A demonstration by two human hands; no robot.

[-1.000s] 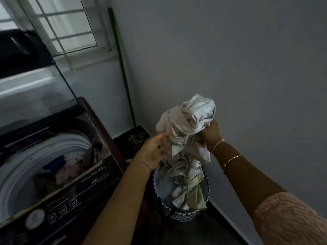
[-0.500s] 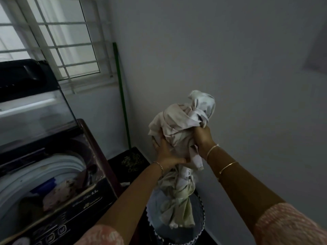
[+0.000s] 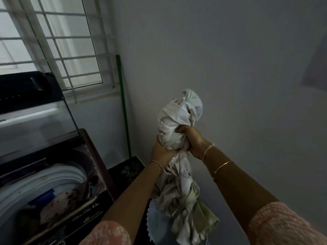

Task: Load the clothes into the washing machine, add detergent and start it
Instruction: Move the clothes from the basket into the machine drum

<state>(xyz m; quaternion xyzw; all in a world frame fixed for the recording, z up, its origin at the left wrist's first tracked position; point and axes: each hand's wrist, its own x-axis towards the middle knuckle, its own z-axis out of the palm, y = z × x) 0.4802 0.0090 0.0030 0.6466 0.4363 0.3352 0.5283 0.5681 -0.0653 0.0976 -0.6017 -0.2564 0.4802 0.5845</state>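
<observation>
A twisted bundle of pale white and cream clothes (image 3: pixel 178 131) is held aloft in a dim laundry corner, its long axis running near vertical from the knotted top to a trailing tail that hangs toward the scalloped rim of a laundry basket (image 3: pixel 150 209) below. The left hand (image 3: pixel 160 151) is clamped low on the bundle's neck, the right hand (image 3: pixel 192 139) higher on its side, the fingers of both closed tight into the fabric. The dark top-loading washing machine (image 3: pixel 53 200) stands to the left, its glass lid raised and its white drum already holding a floral garment (image 3: pixel 58 204); the left hand is the nearer to it, so a leftward swing is judged to come next. Beyond, a green pole (image 3: pixel 123 106) leans below a barred window (image 3: pixel 53 41).
</observation>
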